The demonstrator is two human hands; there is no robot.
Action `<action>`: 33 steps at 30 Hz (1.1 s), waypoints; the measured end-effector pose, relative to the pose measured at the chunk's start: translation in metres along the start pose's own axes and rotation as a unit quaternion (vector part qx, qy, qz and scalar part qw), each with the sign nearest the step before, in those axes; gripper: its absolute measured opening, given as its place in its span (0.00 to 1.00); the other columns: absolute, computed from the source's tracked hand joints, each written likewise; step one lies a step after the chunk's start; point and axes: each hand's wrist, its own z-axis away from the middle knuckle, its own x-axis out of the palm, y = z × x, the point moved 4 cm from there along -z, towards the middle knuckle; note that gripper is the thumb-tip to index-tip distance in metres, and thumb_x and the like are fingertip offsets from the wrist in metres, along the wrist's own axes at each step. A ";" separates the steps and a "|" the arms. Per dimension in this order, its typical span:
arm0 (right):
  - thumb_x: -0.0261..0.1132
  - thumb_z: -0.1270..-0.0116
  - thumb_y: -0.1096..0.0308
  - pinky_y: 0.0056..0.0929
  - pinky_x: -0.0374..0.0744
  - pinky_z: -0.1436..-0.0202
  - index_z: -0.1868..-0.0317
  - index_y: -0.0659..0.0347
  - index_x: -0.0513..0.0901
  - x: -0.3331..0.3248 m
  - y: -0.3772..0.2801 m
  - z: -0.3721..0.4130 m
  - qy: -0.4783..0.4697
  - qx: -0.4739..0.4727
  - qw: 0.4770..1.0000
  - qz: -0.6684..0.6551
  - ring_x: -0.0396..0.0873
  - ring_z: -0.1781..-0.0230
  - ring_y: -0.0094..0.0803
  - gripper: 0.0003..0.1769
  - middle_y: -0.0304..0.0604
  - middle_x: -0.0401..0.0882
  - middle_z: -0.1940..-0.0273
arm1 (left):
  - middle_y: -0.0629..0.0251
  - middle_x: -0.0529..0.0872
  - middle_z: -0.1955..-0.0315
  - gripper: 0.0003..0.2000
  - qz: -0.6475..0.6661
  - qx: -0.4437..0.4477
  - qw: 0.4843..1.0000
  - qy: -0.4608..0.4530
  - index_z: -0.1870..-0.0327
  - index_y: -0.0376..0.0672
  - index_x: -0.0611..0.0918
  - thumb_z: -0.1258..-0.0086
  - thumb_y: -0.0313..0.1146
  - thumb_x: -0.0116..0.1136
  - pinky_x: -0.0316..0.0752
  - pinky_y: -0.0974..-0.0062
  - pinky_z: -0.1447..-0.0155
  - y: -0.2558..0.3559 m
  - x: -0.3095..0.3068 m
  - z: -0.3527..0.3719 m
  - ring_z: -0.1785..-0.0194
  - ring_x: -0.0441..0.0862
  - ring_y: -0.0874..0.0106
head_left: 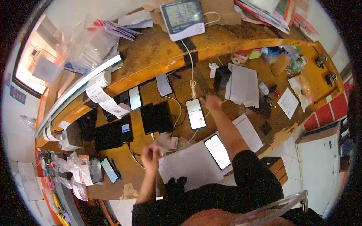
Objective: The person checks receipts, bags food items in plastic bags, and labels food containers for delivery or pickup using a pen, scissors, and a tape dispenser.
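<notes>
- Cluttered wooden desk (283, 124) below you, phones all over it.
- Your left hand (150, 155): grip clamped on a blurred pale object (164, 142).
- Your right hand (212, 102) is just beside the lit phone (196, 113); grip, can't tell.

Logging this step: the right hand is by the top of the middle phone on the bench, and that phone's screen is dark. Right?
Not quite. The head view shows the right hand by the top of the middle phone on the bench, but its screen is lit, not dark.
</notes>
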 end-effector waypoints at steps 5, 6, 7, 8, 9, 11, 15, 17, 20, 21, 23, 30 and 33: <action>0.58 0.45 0.50 0.32 0.76 0.70 0.68 0.61 0.81 0.036 0.019 0.000 0.138 -0.030 0.982 -0.128 0.78 0.75 0.40 0.21 0.45 0.78 0.79 | 0.69 0.74 0.79 0.04 0.005 -0.108 0.994 0.019 0.68 0.37 0.73 0.37 0.27 0.52 0.66 0.84 0.73 -0.041 -0.082 0.074 0.77 0.71 0.81; 0.60 0.46 0.55 0.29 0.76 0.68 0.68 0.61 0.81 0.037 0.028 -0.003 0.152 -0.057 0.936 -0.313 0.78 0.74 0.39 0.17 0.45 0.79 0.76 | 0.69 0.74 0.79 0.04 -0.028 -0.124 0.991 0.029 0.68 0.37 0.73 0.36 0.28 0.52 0.66 0.84 0.73 -0.043 -0.095 0.083 0.77 0.70 0.81; 0.62 0.46 0.60 0.27 0.75 0.67 0.68 0.61 0.81 0.033 0.028 -0.001 0.158 -0.078 0.855 -0.487 0.78 0.74 0.37 0.13 0.44 0.79 0.74 | 0.69 0.74 0.79 0.04 -0.029 -0.133 0.990 0.032 0.68 0.37 0.73 0.36 0.28 0.52 0.66 0.84 0.73 -0.044 -0.103 0.091 0.77 0.70 0.81; 0.62 0.46 0.60 0.27 0.75 0.67 0.68 0.61 0.81 0.033 0.026 0.001 0.147 -0.073 0.859 -0.485 0.78 0.74 0.37 0.13 0.44 0.79 0.74 | 0.69 0.74 0.79 0.04 0.003 -0.126 0.990 0.067 0.68 0.38 0.73 0.36 0.28 0.52 0.66 0.84 0.74 -0.044 -0.114 0.100 0.77 0.70 0.81; 0.62 0.47 0.63 0.27 0.75 0.67 0.68 0.62 0.81 0.007 0.021 0.009 0.201 -0.077 0.897 -0.386 0.78 0.73 0.34 0.11 0.44 0.80 0.72 | 0.70 0.74 0.79 0.04 0.036 -0.117 0.987 0.101 0.69 0.38 0.72 0.36 0.28 0.52 0.65 0.85 0.74 -0.044 -0.124 0.106 0.78 0.69 0.81; 0.63 0.48 0.67 0.26 0.75 0.67 0.67 0.62 0.80 -0.029 0.002 0.046 0.243 -0.081 0.926 -0.278 0.78 0.72 0.31 0.09 0.44 0.80 0.71 | 0.71 0.73 0.79 0.04 0.000 -0.115 0.989 0.090 0.70 0.39 0.72 0.36 0.28 0.51 0.65 0.84 0.74 -0.039 -0.137 0.114 0.78 0.68 0.82; 0.65 0.48 0.64 0.31 0.74 0.68 0.62 0.60 0.79 0.015 -0.065 0.121 -0.218 -0.263 0.896 -0.283 0.77 0.72 0.34 0.13 0.47 0.77 0.73 | 0.71 0.73 0.79 0.04 0.004 -0.135 0.984 0.117 0.70 0.40 0.72 0.35 0.28 0.51 0.64 0.84 0.74 -0.040 -0.154 0.126 0.78 0.69 0.82; 0.66 0.50 0.62 0.35 0.75 0.67 0.63 0.57 0.78 0.018 -0.087 0.156 -0.133 -0.286 0.898 -0.307 0.78 0.71 0.41 0.14 0.50 0.78 0.71 | 0.71 0.73 0.78 0.04 0.019 -0.131 0.982 0.136 0.71 0.40 0.72 0.35 0.28 0.51 0.65 0.85 0.74 -0.044 -0.163 0.132 0.77 0.69 0.82; 0.65 0.51 0.58 0.39 0.75 0.66 0.63 0.55 0.78 0.030 -0.103 0.173 -0.075 -0.228 0.969 -0.063 0.78 0.69 0.44 0.16 0.49 0.79 0.70 | 0.70 0.73 0.78 0.04 0.008 -0.124 0.979 0.162 0.70 0.40 0.72 0.36 0.27 0.51 0.66 0.85 0.74 -0.039 -0.179 0.144 0.77 0.69 0.81; 0.63 0.49 0.57 0.42 0.75 0.65 0.65 0.57 0.78 0.034 -0.106 0.177 -0.086 -0.221 0.970 -0.048 0.78 0.68 0.46 0.15 0.50 0.78 0.71 | 0.70 0.73 0.78 0.04 0.006 -0.119 0.977 0.179 0.70 0.40 0.72 0.36 0.27 0.51 0.66 0.85 0.74 -0.040 -0.188 0.150 0.77 0.69 0.81; 0.62 0.50 0.57 0.43 0.75 0.65 0.68 0.57 0.79 0.045 -0.105 0.183 -0.091 -0.206 0.974 0.007 0.78 0.69 0.46 0.13 0.49 0.79 0.72 | 0.69 0.74 0.77 0.03 0.048 -0.141 0.968 0.202 0.69 0.39 0.72 0.36 0.26 0.51 0.66 0.85 0.74 -0.050 -0.205 0.171 0.77 0.69 0.81; 0.55 0.45 0.68 0.33 0.74 0.73 0.74 0.60 0.79 0.019 -0.091 0.173 0.137 -0.115 0.982 -0.067 0.77 0.77 0.35 0.08 0.45 0.78 0.77 | 0.67 0.75 0.75 0.03 0.101 -0.121 0.940 0.302 0.68 0.38 0.72 0.37 0.26 0.53 0.67 0.84 0.74 -0.070 -0.293 0.238 0.78 0.70 0.80; 0.59 0.42 0.61 0.34 0.73 0.67 0.65 0.62 0.79 -0.053 -0.112 0.188 0.390 -0.130 0.859 -0.304 0.76 0.73 0.38 0.12 0.48 0.79 0.71 | 0.67 0.76 0.74 0.04 0.091 -0.104 0.917 0.375 0.68 0.38 0.72 0.38 0.27 0.54 0.68 0.83 0.73 -0.080 -0.360 0.278 0.76 0.71 0.80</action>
